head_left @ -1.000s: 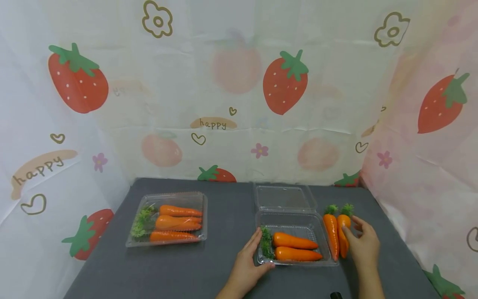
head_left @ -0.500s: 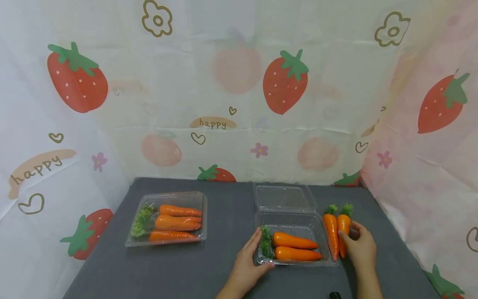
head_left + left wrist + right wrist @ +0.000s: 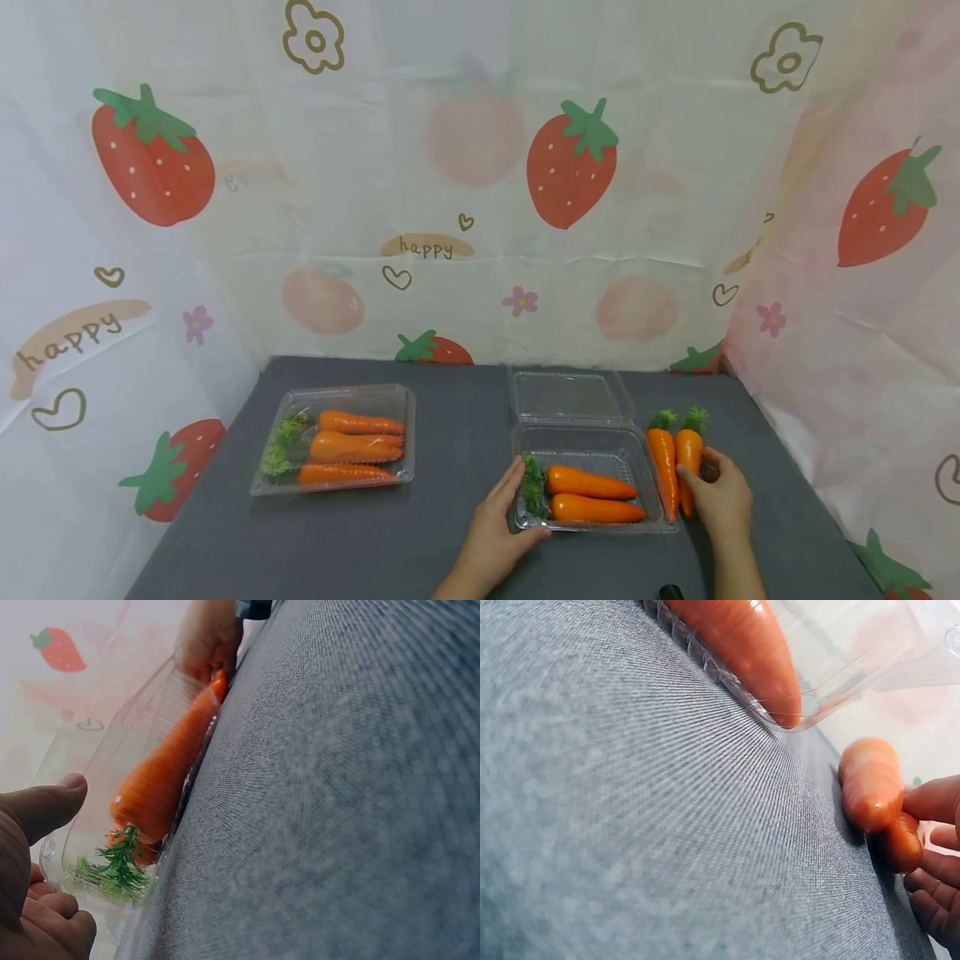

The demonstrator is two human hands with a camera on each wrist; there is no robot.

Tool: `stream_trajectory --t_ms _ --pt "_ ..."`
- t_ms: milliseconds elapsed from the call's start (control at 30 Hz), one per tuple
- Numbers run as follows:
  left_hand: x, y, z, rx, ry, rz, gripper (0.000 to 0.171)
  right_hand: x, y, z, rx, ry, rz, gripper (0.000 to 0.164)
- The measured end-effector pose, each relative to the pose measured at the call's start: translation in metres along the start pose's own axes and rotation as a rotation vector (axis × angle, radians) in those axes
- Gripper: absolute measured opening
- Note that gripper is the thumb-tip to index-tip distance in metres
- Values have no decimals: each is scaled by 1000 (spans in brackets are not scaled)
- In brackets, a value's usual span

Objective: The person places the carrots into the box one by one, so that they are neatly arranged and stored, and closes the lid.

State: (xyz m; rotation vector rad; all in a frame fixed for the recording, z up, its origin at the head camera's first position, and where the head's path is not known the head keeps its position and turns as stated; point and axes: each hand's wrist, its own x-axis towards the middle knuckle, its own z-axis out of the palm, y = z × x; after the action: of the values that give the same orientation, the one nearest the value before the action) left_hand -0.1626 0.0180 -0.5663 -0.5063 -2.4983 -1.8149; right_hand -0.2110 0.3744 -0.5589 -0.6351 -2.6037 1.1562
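An open clear plastic box (image 3: 652,467) holds two orange carrots (image 3: 596,509) with green tops at its left end. My left hand (image 3: 491,529) rests at the box's front left corner, thumb by the front rim and fingers along the left side. In the left wrist view, that corner lies between the thumb and the fingers. Right of the box, two more carrots lie side by side. The outer carrot (image 3: 687,454) is pinched between thumb and fingers of my right hand (image 3: 722,496). The inner carrot (image 3: 663,467) lies against the box's right side.
The box's clear lid (image 3: 573,397) lies folded back behind it. Farther left on the grey table (image 3: 450,467) stands a closed clear box (image 3: 412,442) with several carrots inside. A small black object (image 3: 671,592) is at the front edge. Strawberry-print cloth (image 3: 480,200) walls surround the table.
My right hand has shifted slightly left and closed its thumb and fingers on the outer carrot. My left hand and the box have stayed in place.
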Motion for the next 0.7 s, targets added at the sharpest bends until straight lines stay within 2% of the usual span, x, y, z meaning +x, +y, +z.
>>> stream_trajectory --t_ms 467,700 --pt "0 1 0 3 0 1 96 -3 0 1 12 67 30 58" --pt "0 0 -1 -4 1 -2 96 -4 2 1 1 126 -8 49"
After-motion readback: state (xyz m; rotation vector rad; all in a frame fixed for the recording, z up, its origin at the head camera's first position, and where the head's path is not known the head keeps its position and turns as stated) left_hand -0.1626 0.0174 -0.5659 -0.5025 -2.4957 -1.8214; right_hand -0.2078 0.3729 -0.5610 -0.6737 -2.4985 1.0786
